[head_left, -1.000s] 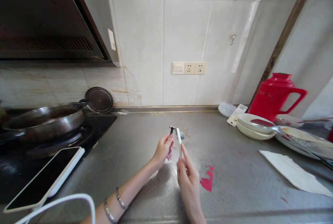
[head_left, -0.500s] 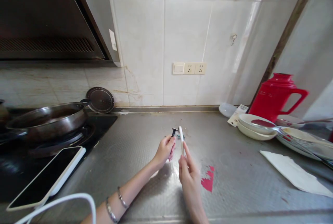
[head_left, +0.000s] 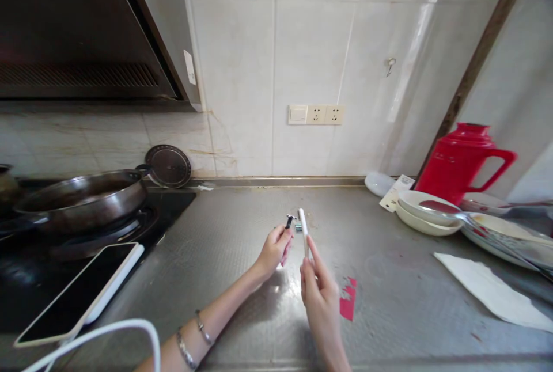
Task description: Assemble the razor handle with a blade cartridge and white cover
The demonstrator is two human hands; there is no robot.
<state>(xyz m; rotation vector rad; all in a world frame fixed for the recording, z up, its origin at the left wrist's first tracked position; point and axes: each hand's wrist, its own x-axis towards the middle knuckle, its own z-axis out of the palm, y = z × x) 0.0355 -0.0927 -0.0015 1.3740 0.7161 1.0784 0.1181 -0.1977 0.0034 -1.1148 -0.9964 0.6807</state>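
Observation:
My left hand (head_left: pixel 273 252) pinches a small black piece with a shiny metal tip (head_left: pixel 289 221), whose kind I cannot make out. My right hand (head_left: pixel 320 297) is closed around a slim white stick (head_left: pixel 303 223), shaped like a pen and held nearly upright. Between the two lies a small greenish, striped item (head_left: pixel 298 227) on the steel countertop (head_left: pixel 242 216), too small to name. The black piece and the white stick are apart. Beside my right hand, a torn pink-red patch (head_left: pixel 348 299) shows on the counter.
At left, a steel pan (head_left: pixel 86 199) sits on the black stove, with a phone (head_left: pixel 82 294) and a white cable (head_left: pixel 125 324) nearer me. At right are a red thermos (head_left: pixel 458 159), stacked bowls (head_left: pixel 425 225), a plate (head_left: pixel 488 238) and a white napkin (head_left: pixel 488 288).
My right hand and the white stick have shifted slightly right, widening the gap from the black piece. The stick leans a little more to the left. My left hand is nearly still.

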